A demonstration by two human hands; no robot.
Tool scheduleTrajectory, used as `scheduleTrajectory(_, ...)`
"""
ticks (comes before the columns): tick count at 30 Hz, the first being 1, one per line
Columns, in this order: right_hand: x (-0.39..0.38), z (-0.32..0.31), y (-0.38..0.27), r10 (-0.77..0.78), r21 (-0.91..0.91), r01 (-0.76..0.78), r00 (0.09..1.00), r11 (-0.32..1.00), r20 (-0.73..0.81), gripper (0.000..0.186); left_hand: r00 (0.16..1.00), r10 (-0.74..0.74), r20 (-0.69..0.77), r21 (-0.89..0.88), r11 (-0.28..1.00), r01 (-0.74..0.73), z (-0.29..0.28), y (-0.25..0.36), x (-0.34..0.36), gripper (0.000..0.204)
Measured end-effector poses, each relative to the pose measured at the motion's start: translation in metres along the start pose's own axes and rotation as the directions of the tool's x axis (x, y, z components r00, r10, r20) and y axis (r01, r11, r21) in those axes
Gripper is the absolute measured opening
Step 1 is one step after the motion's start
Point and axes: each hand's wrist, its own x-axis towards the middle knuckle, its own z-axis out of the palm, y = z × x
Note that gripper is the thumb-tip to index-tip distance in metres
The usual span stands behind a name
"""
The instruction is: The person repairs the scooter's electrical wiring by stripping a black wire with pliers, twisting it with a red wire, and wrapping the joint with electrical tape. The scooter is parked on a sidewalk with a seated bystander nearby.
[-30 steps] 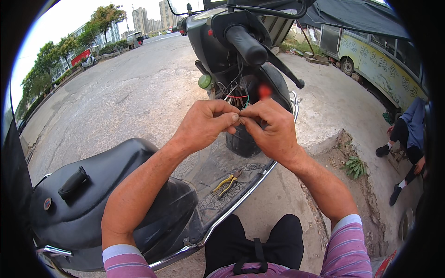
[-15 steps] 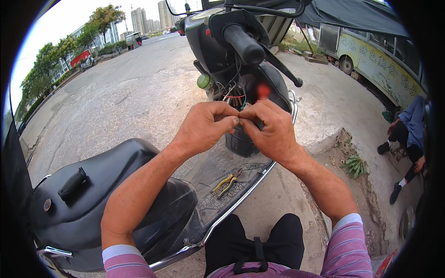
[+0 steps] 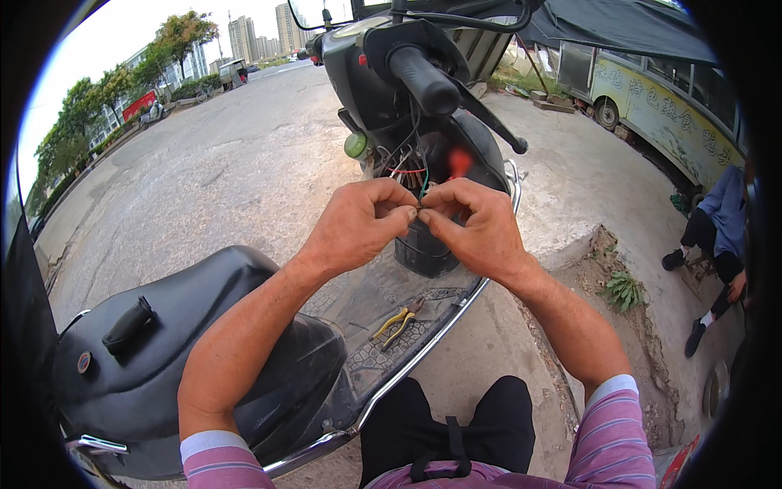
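In front of the scooter's opened front panel, my left hand [image 3: 358, 224] and my right hand [image 3: 481, 232] meet fingertip to fingertip. Each has thumb and forefinger pinched on a thin wire; its end is mostly hidden by the fingers. A green wire [image 3: 425, 182] runs down to the fingertips from the opening. Behind them hang a red wire [image 3: 407, 170] and a bundle of other wires and connectors. Yellow-handled pliers [image 3: 397, 323] lie on the scooter's footboard [image 3: 358, 359], below my hands.
To the left is the black scooter seat [image 3: 204, 326], bearing a black handlebar grip [image 3: 129, 325] and a roll of tape [image 3: 84, 362]. The handlebar grip [image 3: 423, 81] and brake lever [image 3: 497, 126] jut out above my hands. A seated person [image 3: 717, 228] is at the right.
Both hands keep their pinch and have shifted only slightly. The right fingers have opened up a little, and more of the green wire shows above them.
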Motion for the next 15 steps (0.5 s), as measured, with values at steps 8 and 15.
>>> scheduleTrajectory(8, 0.0013, -0.0029, -0.0018, 0.089, 0.019, -0.090, 0.995, 0.996, 0.033, 0.013, 1.000, 0.019, -0.012, 0.066, 0.998, -0.018, 0.0004, -0.0012, 0.0008, 0.019)
scheduleTrajectory(15, 0.0015, -0.0011, 0.0015, 0.040, 0.047, -0.041, 0.999, 0.998, 0.023, 0.011, 0.999, 0.045, -0.022, 0.092, 0.995, -0.043, 0.0012, -0.0013, 0.0007, 0.020)
